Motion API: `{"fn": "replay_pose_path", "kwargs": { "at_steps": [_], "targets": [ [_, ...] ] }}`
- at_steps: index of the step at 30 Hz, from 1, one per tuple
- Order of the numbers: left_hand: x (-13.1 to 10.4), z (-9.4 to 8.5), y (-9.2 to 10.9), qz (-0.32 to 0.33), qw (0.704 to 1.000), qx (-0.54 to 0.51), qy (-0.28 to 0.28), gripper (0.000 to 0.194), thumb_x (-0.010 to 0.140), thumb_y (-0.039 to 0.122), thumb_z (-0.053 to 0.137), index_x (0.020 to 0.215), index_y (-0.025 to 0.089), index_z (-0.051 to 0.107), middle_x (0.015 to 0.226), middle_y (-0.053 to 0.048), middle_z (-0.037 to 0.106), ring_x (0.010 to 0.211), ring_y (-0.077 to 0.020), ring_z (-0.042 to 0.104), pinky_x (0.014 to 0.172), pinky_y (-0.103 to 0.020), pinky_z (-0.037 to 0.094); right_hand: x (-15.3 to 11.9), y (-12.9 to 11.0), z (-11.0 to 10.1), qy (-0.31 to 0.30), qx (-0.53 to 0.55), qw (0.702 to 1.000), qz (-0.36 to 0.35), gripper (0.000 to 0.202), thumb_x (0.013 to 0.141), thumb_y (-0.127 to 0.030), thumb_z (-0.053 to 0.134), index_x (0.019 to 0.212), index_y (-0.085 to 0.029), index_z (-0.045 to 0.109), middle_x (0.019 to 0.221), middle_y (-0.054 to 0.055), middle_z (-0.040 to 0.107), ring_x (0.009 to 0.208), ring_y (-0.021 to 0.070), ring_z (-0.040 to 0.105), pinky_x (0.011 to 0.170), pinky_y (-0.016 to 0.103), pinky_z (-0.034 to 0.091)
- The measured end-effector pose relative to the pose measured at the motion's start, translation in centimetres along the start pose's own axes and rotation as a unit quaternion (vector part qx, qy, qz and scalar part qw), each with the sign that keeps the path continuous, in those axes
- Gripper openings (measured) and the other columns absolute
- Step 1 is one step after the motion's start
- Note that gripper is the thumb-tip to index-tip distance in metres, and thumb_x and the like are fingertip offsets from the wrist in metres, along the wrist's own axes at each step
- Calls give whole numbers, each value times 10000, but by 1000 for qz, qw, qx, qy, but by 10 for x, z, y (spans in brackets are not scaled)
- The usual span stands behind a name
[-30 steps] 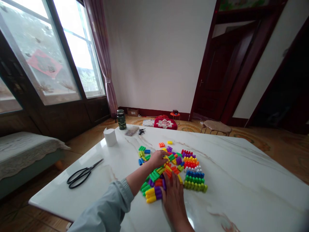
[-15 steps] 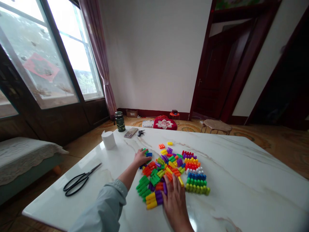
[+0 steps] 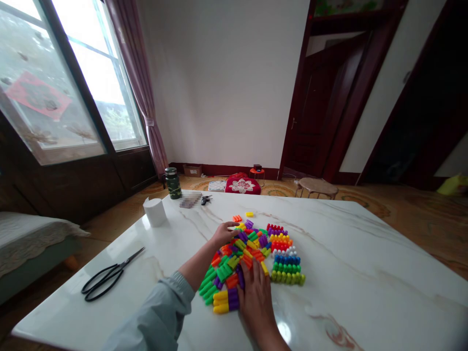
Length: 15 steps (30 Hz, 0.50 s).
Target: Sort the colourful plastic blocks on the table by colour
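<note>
A pile of colourful plastic building pieces (image 3: 234, 263) lies on the white marble-patterned table (image 3: 351, 243). My left hand (image 3: 224, 235) reaches over the pile's far left side, fingers stretched out beside yellow pieces (image 3: 240, 226). Its fingertips are partly hidden, and I see nothing held. Flat on the near right part of the pile rests my right hand (image 3: 256, 295), its fingers spread over orange and purple pieces. A block of yellow and purple pieces (image 3: 225, 301) lies just left of it. To the right stand neat rows of pieces sorted by colour (image 3: 287, 258).
Black-handled scissors (image 3: 109, 278) lie at the left of the table. Behind them are a white paper roll (image 3: 155, 213), a green camouflage flask (image 3: 173, 184), a blurred flat object (image 3: 190, 199) and keys (image 3: 205, 200). A round stool (image 3: 316, 186) stands beyond the table.
My left hand has moved right, from the green and blue pieces at the pile's left edge toward its far middle. My right hand stays on the pile. The view has turned slightly right.
</note>
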<state>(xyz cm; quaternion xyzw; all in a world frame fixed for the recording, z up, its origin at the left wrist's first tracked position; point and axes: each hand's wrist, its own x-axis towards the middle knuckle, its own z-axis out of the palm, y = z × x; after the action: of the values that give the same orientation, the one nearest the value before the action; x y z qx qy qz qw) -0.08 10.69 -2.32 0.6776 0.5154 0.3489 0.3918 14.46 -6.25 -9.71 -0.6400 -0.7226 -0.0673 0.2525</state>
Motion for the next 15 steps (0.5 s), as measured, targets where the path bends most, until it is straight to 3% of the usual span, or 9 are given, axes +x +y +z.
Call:
{"fn": "replay_pose_path", "kwargs": {
  "at_steps": [4, 8, 11, 12, 13, 15],
  "targets": [
    [-10, 3, 28, 22, 997, -42, -53, 535, 703, 444, 760, 1114, 107, 695, 1053, -129, 737, 971, -270, 692, 829, -360, 561, 0, -1, -1, 3, 0, 1000, 3, 546, 890, -324, 483, 1432, -273, 436, 1514, 135, 387, 1397, 322, 336, 1078, 527, 312],
    [-47, -18, 45, 47, 996, -53, -49, 577, 748, 513, 715, 1194, 151, 662, 1171, -120, 700, 1089, -278, 651, 931, -382, 526, 0, -1, -1, 12, 12, 1000, 5, 543, 885, -295, 485, 1426, -279, 440, 1510, 120, 394, 1393, 329, 338, 1081, 525, 307],
    [-93, -34, 29, 55, 998, -7, 8, 559, 742, 526, 720, 1200, 211, 664, 1277, -109, 641, 1216, -302, 565, 1072, -433, 417, -1, -2, 0, 17, 23, 1000, 8, 537, 893, -321, 485, 1427, -288, 436, 1516, 111, 381, 1392, 332, 336, 1089, 522, 299],
    [-110, -36, 19, 62, 995, 57, 49, 550, 743, 556, 705, 1185, 232, 673, 1266, -105, 644, 1209, -305, 569, 1073, -443, 417, 0, -3, -1, 16, 25, 1000, 7, 535, 896, -330, 485, 1427, -288, 437, 1518, 113, 377, 1390, 333, 338, 1089, 521, 300],
    [-125, -35, 7, 62, 988, 117, 76, 574, 728, 582, 704, 1187, 240, 674, 1273, -113, 634, 1224, -318, 555, 1071, -456, 419, 0, -3, -1, 13, 25, 1000, 6, 535, 899, -333, 484, 1429, -288, 436, 1521, 114, 372, 1390, 333, 337, 1090, 518, 300],
    [-152, -25, -15, 57, 975, 204, 73, 779, 655, 642, 731, 1310, 243, 594, 1387, -146, 541, 1298, -355, 487, 1055, -475, 435, 1, -3, -3, 7, 22, 1000, 7, 536, 899, -320, 488, 1431, -285, 437, 1520, 119, 371, 1391, 333, 338, 1092, 513, 297]
  ]
}}
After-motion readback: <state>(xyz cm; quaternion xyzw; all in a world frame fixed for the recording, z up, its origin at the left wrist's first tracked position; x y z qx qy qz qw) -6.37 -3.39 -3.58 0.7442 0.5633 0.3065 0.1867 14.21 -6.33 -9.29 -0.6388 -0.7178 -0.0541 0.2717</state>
